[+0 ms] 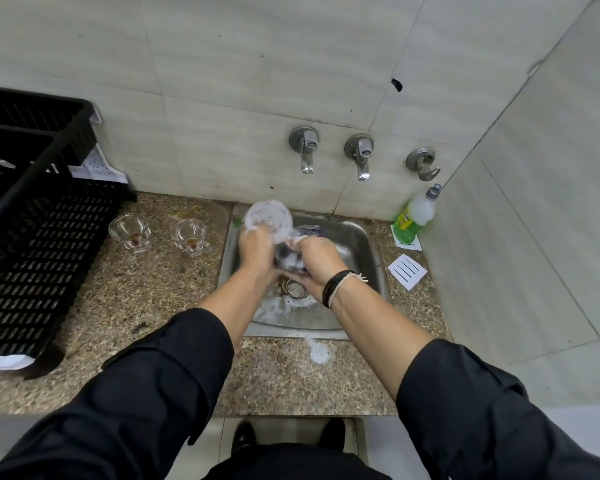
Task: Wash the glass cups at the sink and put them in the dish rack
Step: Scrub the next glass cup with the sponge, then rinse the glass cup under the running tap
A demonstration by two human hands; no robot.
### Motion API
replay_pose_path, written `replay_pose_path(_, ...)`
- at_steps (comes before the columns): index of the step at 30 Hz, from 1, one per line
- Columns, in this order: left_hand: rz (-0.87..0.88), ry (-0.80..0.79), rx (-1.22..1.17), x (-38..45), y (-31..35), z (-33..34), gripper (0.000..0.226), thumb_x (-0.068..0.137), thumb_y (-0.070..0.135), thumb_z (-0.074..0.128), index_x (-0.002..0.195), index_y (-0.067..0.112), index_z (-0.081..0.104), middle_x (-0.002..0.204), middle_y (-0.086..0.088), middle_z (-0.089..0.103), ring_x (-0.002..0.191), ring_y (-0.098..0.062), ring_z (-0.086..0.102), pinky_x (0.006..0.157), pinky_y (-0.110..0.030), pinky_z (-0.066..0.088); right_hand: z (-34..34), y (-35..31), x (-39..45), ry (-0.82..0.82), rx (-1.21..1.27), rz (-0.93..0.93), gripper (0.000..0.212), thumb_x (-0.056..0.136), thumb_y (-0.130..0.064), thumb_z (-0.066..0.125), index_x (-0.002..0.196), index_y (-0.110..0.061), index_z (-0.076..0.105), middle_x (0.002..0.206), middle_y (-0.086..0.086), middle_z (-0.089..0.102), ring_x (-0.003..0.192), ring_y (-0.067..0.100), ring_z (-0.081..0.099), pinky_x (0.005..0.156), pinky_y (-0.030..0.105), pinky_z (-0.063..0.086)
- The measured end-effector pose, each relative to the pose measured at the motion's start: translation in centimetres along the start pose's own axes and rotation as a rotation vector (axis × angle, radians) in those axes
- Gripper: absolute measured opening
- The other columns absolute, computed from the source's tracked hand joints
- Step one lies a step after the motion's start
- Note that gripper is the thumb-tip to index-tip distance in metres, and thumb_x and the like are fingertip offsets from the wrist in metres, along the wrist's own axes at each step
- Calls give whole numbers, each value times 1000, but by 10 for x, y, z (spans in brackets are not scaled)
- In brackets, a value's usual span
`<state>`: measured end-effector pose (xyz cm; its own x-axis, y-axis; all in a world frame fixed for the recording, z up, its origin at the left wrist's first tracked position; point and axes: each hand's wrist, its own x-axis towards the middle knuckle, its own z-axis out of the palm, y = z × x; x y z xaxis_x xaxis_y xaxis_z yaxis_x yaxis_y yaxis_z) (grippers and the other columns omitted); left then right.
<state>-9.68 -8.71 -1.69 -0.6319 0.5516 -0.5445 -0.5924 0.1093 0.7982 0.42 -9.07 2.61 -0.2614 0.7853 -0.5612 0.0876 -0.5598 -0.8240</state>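
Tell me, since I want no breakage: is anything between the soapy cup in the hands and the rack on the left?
Yes. Two unwashed cups stand on the counter between the sink and the black rack. The soapy cup must go over or around them.

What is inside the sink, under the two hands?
In the steel sink, the round drain and white foam show below the left hand and right hand. The hands and the soapy glass cup cover the rest.
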Motion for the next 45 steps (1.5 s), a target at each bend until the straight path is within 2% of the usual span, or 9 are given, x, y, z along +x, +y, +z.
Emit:
replay_pose_path(6, -108, -8, 0, 11, -23, 10, 42, 94, 4, 39, 131, 6, 58, 100, -5, 64, 88, -24, 63, 60, -26, 49, -64, 12, 16, 19, 135, 50, 23, 92, -1, 59, 114, -3, 62, 118, 17, 70, 103, 30, 70, 90, 49, 58)
replay_pose_path(13, -318, -174, 1, 10, -62, 47, 49, 98, 3, 40, 147, 8, 46, 133, -22, 63, 92, -25, 72, 67, -35, 59, -191, 10, 64, 369, 240, 99, 19, 92, -4, 50, 84, -20, 58, 79, 3, 59, 65, 18, 55, 62, 27, 47)
replay_pose_path(20, -409, -222, -9, 6, -100, 97, 53, 101, 2, 43, 153, 11, 39, 144, -21, 55, 108, -29, 68, 80, -39, 58, -282, 29, 154, 526, 463, 157, 35, 96, 9, 36, 121, -7, 54, 115, 21, 66, 100, 37, 70, 80, 55, 60)
replay_pose_path(23, -436, -226, -4, 9, -109, 112, 52, 102, 4, 42, 154, 10, 38, 144, -21, 55, 117, -30, 65, 91, -40, 56, -310, 47, 193, 590, 313, 144, 26, 90, 6, 45, 106, -13, 55, 109, 12, 67, 76, 25, 69, 58, 37, 59)
replay_pose_path(26, -438, -220, 8, 17, -115, 123, 48, 102, 6, 45, 150, 8, 43, 138, -22, 58, 106, -28, 68, 78, -37, 59, -319, 55, 196, 673, -76, 190, 31, 85, -15, 59, 113, -4, 63, 108, 11, 67, 102, 30, 67, 87, 43, 58)
replay_pose_path(29, -423, -198, 20, 26, -113, 130, 48, 101, 6, 47, 148, 8, 44, 135, -22, 59, 102, -27, 70, 72, -36, 60, -302, 43, 165, 844, -516, 98, 47, 76, -26, 66, 113, 2, 68, 116, 21, 68, 108, 38, 65, 91, 40, 53)
replay_pose_path(34, -385, -197, 25, 38, -101, 147, 50, 99, 7, 48, 149, 11, 43, 138, -19, 56, 101, -27, 71, 83, -39, 60, -251, 0, 135, 592, -568, -326, 24, 76, -22, 66, 99, -15, 70, 103, 8, 69, 95, 26, 65, 90, 37, 52)
replay_pose_path(40, -355, -216, 25, 44, -74, 166, 52, 97, 14, 52, 149, 13, 45, 139, -17, 56, 95, -25, 73, 61, -32, 61, -165, -128, 112, 321, -762, -1041, 23, 86, -32, 64, 90, -9, 64, 81, 0, 56, 79, 19, 53, 73, 29, 42)
replay_pose_path(45, -342, -256, 47, 42, -59, 174, 50, 97, 15, 51, 147, 12, 44, 137, -20, 57, 93, -26, 70, 58, -30, 60, -122, -180, 131, 240, -1218, -990, 43, 86, -60, 61, 70, -21, 53, 69, -2, 55, 68, 18, 53, 62, 26, 36)
